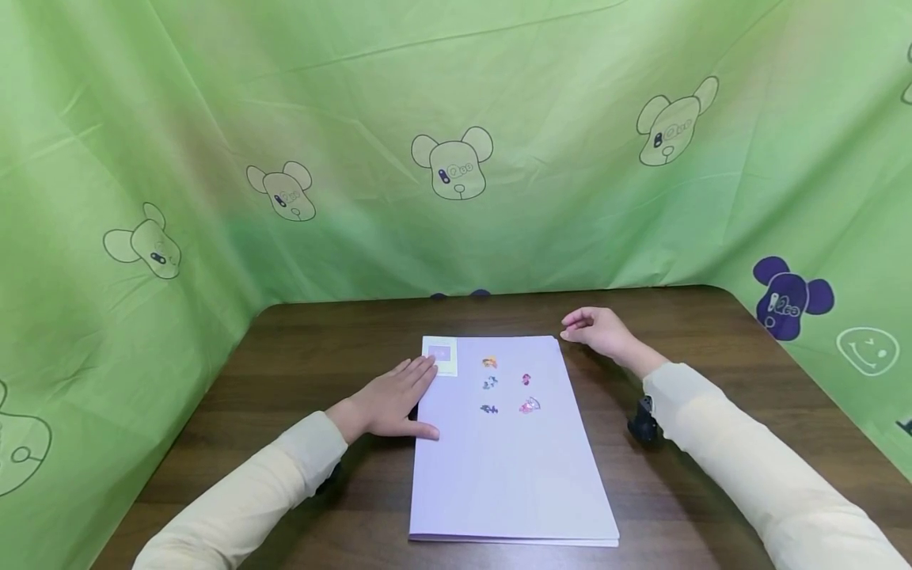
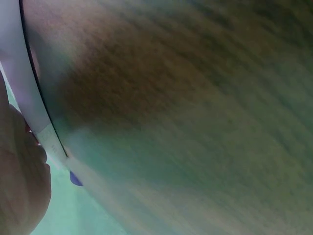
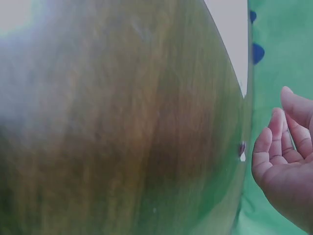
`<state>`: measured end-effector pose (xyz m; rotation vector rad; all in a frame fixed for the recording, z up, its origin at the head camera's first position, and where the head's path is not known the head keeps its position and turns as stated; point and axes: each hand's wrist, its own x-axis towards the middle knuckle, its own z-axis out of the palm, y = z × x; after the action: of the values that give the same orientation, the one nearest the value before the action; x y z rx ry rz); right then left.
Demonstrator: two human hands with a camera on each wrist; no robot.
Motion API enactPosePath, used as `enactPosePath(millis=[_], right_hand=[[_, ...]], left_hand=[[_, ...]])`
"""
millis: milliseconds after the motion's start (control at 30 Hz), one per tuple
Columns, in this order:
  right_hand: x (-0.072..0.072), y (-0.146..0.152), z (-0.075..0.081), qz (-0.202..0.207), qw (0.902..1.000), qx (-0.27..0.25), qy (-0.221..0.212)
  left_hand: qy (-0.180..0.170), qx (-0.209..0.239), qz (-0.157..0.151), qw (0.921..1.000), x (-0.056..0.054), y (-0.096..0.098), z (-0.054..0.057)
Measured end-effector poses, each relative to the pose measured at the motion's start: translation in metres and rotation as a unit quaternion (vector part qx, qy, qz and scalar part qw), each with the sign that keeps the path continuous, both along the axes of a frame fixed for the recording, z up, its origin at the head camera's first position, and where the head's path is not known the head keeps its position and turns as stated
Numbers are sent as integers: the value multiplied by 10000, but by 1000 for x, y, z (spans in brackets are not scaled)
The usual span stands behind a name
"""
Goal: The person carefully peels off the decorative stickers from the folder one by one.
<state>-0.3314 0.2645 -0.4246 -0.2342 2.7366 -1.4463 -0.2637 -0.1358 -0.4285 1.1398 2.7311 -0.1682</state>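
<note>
White paper, long axis toward curtain; left hand spread on left edge; right hand loosely curled nearby.

From here I see a flat, white, rectangular paper stack lying lengthwise, five small colourful figures on its far half and a pale square label at its far left corner.

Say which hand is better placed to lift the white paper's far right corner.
Probably the right hand: it is beside that corner of the white paper, while the left hand lies spread at the left edge and could steady it.
</note>
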Motion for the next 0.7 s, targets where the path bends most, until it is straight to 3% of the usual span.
enactPosePath(millis=[700], right_hand=[[32,-40,-4,581,9953,-635,-433]], left_hand=[[15,30,-4,10000,0,1,2]])
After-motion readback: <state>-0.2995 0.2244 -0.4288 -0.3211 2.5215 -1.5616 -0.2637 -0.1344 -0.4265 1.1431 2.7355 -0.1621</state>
